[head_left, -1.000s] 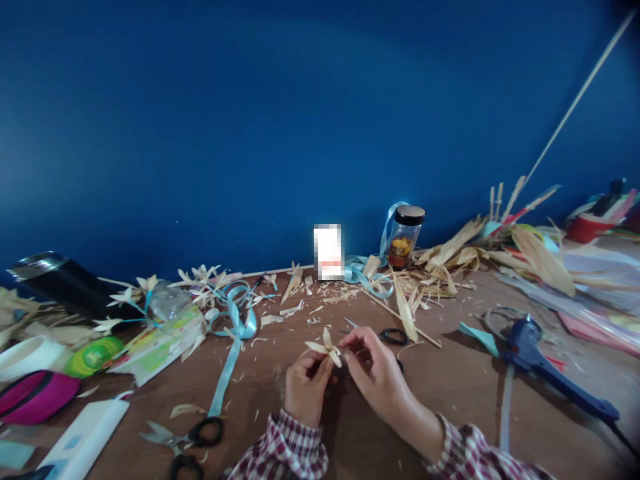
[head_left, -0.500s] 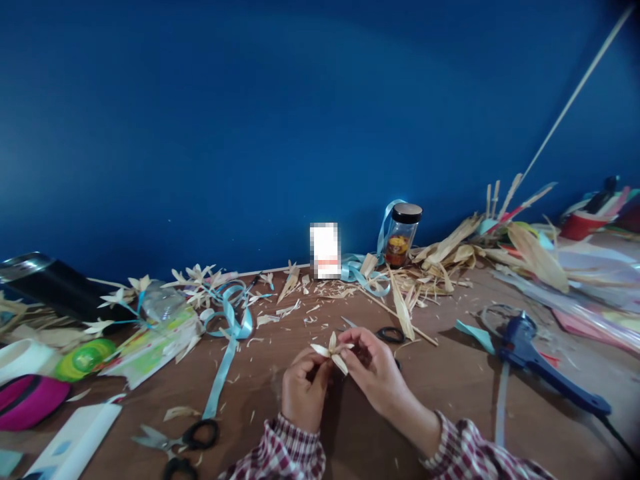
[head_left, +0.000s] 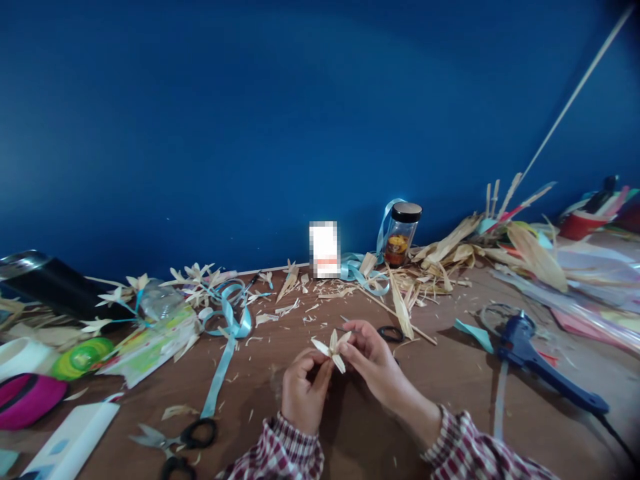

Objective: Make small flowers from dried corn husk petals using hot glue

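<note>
Between my hands, just above the table, is a small pale flower (head_left: pixel 334 349) with pointed petals that look like dried corn husk. My left hand (head_left: pixel 306 387) is closed below it, thumb and fingers pinching its underside; any stem is hidden by the fingers. With thumb and forefinger, my right hand (head_left: pixel 373 363) pinches a petal on the flower's right side. Partly behind my right hand lies a pair of black-handled scissors (head_left: pixel 391 333). Another pair of scissors (head_left: pixel 176 443) lies with its blades apart, to the left of my left sleeve.
A blue glue gun (head_left: pixel 545 363) lies at right. Dried husks (head_left: pixel 450 250) and a black-lidded jar (head_left: pixel 401 235) stand along the blue wall. At left are light-blue ribbon (head_left: pixel 225 360), finished husk flowers (head_left: pixel 197 277), a black cylinder (head_left: pixel 55 283) and a green tape roll (head_left: pixel 83 358).
My right hand has shifted slightly up and left, its fingertips moving onto the right-hand petal. The left hand keeps its pinch under the flower.
</note>
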`<state>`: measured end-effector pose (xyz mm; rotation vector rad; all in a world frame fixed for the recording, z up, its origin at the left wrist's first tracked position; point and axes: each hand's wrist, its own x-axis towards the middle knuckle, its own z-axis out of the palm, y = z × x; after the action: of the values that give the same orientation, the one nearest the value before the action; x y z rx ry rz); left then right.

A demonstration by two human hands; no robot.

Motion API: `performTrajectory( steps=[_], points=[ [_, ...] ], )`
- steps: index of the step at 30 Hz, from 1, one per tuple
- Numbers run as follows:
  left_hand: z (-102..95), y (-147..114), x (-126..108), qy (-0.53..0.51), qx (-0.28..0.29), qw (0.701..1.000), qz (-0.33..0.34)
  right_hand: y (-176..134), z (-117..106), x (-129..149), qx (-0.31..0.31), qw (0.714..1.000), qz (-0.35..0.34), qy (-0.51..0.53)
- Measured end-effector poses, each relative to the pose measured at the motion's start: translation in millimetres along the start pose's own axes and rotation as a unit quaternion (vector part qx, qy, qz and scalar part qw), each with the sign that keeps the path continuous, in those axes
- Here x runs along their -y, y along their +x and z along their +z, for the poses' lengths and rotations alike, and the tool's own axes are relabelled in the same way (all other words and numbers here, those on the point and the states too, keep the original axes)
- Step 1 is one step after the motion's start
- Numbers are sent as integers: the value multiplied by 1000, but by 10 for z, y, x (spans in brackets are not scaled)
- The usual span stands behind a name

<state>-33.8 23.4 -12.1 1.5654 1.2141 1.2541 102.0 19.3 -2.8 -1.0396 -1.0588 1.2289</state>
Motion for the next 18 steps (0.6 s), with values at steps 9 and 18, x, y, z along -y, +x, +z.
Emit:
performTrajectory(
  steps=[9, 18],
  points=[
    [-16, 26, 156, -160, -28, 971, -178, -119, 46, 144, -58, 956, -145, -250],
    [-23, 35, 32, -147, 9, 977, -156, -171, 0, 185, -19, 921, -241, -305]
  ],
)
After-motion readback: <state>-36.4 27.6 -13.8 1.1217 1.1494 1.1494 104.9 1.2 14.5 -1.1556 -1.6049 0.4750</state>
